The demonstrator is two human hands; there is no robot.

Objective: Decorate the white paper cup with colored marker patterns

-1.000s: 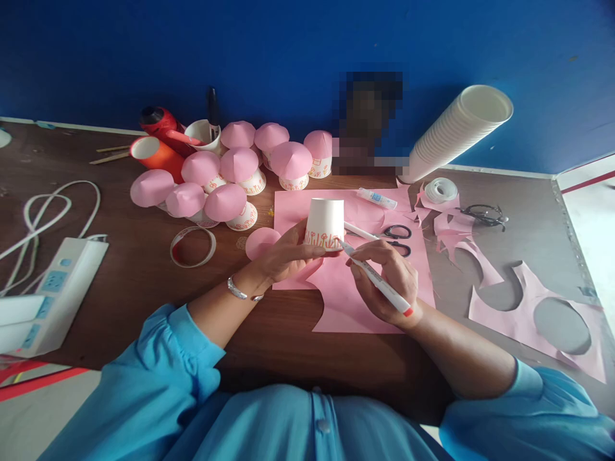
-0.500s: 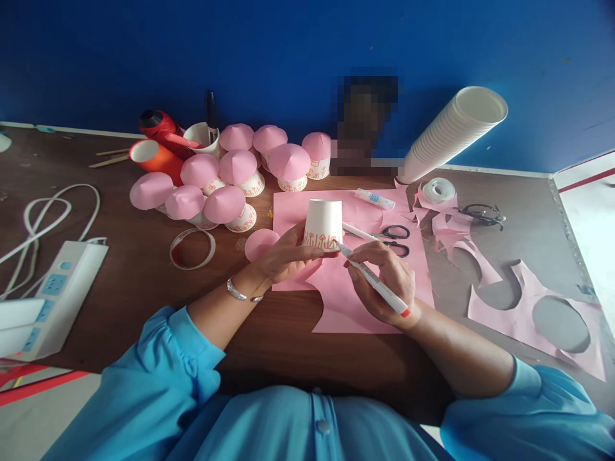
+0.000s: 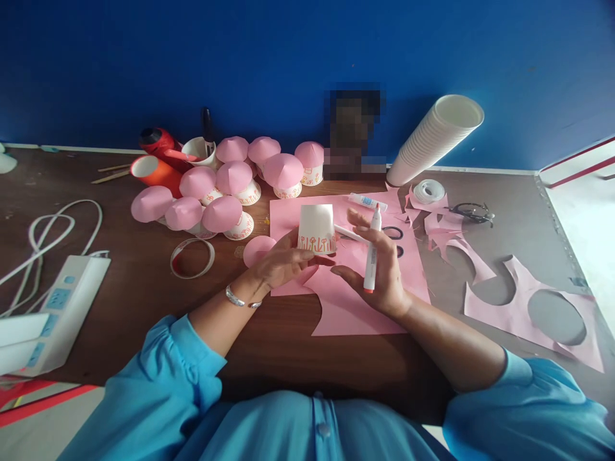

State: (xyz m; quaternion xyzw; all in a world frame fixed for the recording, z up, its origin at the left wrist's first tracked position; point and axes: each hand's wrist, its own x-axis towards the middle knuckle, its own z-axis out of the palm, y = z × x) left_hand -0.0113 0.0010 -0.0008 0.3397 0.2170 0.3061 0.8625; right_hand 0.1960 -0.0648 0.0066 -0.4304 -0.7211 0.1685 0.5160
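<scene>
Cones (image 3: 284, 171) on cups (image 3: 243, 226) numbered nine; right hand (image 3: 388, 278) held one marker (image 3: 371, 264), left hand (image 3: 284, 264) one white cup (image 3: 316, 221), red-patterned below.

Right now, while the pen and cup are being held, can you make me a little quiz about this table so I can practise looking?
1. The right hand holds a marker and the left hand a white cup. True or false: the marker's tip is touching the cup.
2. Pick one. What colour are the cone tops? a) green b) pink c) black
3. Fill the gap: the silver bracelet is on the ____ wrist.

Key: 1. False, the tip is apart from the cup. 2. b. 3. left.
</scene>
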